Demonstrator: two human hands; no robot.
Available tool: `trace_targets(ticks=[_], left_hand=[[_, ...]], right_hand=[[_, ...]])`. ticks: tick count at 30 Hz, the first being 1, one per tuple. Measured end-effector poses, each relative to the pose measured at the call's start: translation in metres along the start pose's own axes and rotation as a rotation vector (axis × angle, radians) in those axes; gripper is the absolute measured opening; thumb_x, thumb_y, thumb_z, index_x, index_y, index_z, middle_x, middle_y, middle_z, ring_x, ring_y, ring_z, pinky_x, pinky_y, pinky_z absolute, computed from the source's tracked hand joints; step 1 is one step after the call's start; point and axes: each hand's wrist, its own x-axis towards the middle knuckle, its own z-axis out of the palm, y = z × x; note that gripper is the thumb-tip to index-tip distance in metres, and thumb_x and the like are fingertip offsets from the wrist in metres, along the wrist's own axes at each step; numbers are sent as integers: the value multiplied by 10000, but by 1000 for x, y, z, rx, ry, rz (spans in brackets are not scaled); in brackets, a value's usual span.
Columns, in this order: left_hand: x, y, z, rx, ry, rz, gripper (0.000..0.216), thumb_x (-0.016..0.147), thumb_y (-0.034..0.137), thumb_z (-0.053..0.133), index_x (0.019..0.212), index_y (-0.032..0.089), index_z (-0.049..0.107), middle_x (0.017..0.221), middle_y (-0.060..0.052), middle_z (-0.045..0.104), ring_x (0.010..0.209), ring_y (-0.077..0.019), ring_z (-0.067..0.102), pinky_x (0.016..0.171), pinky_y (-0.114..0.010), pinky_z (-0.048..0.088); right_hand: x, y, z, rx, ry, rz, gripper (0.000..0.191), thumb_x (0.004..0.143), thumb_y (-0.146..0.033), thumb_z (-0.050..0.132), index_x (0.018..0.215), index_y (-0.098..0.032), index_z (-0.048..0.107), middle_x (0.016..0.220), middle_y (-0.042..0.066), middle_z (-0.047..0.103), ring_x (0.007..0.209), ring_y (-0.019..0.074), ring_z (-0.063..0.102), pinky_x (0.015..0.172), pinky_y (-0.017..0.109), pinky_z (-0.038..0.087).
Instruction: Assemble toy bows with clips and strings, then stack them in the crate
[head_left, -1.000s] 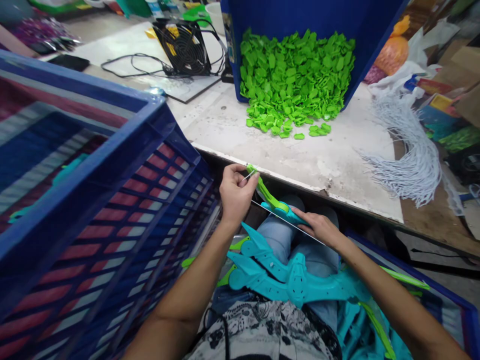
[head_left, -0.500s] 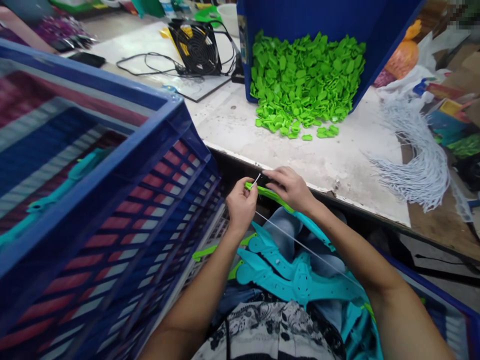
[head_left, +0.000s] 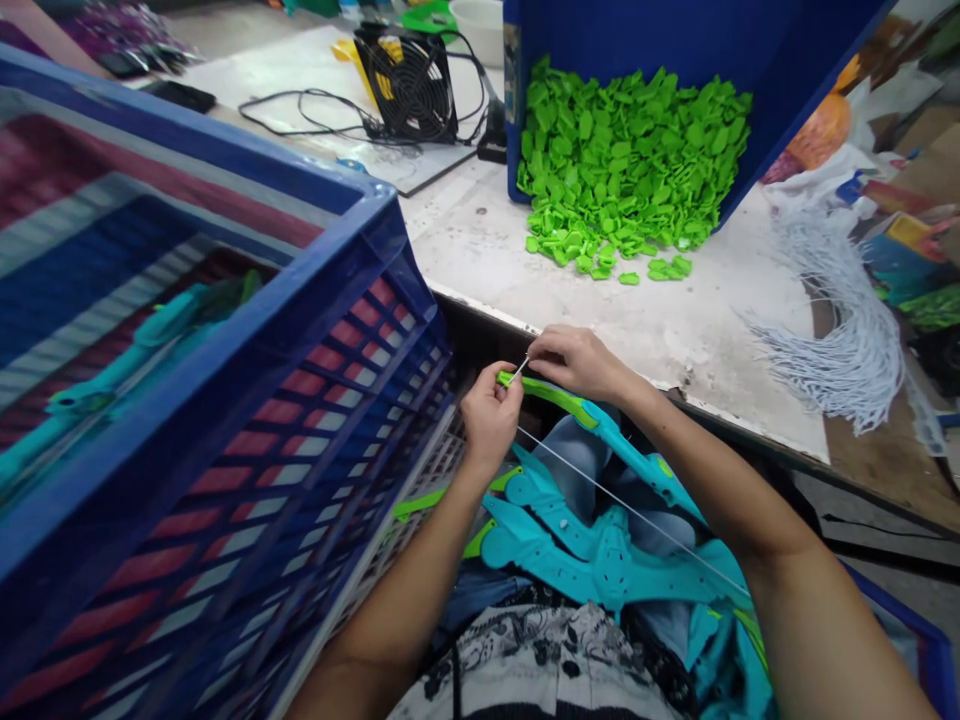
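A teal and green plastic toy bow (head_left: 600, 425) lies across my lap below the table edge. My left hand (head_left: 491, 415) is closed in a pinch on the end of its white string (head_left: 622, 508) beside the green tip. My right hand (head_left: 574, 362) is closed over the green limb near that same tip, its fingertips touching the string end. The string runs taut down to the right under my right forearm. Other teal bow pieces (head_left: 592, 560) lie stacked on my lap beneath.
A big blue slatted crate (head_left: 225, 380) holding teal parts fills the left. On the white table (head_left: 675, 320) a tipped blue bin (head_left: 675, 40) spills small green plastic pieces (head_left: 630, 170). A bundle of white strings (head_left: 847, 320) lies right, a black fan (head_left: 409, 85) with cables behind.
My right hand moved from the bow's teal middle up to the green tip beside my left hand. The view shifted slightly right and the bow tip sits closer to the table edge.
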Motion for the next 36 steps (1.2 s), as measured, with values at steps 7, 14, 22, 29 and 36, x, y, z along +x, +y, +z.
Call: trace_targets(ticks=[7,14,22,29,36], left_hand=[[-1,-1,0,-18,-8,-11,198,794,298,585,904,155,668,492,92,345,454,-76,348,477,-197,272],[-1,-3,2,-65,-17,24,178,818,324,601,889,172,660,667,19,560,587,-105,502,559,-206,388],[-2,-11,3,-201,-16,252,191,831,192,491,750,205,664,823,-61,652,864,-191,595,849,-340,464],[30,18,-7,-682,-271,-277,224,769,366,607,746,160,689,801,-60,681,817,-186,624,822,-329,479],[42,24,-39,-108,-96,39,60,726,190,621,690,175,668,769,-46,679,748,-157,609,721,-274,488]], right_hand=[[1,-5,-1,20,8,5,93,837,-197,588,776,-168,653,737,6,609,706,115,546,661,227,400],[6,-11,10,-84,27,-16,139,807,-156,529,695,-172,610,699,18,569,701,137,513,659,256,388],[50,42,-56,-219,865,372,211,770,-197,523,601,-237,403,634,-1,452,645,148,451,689,332,398],[-2,-52,40,243,619,63,108,870,-225,557,787,-207,622,935,67,592,1027,210,569,948,401,454],[-11,-38,99,479,759,380,132,837,-300,598,776,-198,655,933,62,532,1009,202,572,928,377,487]])
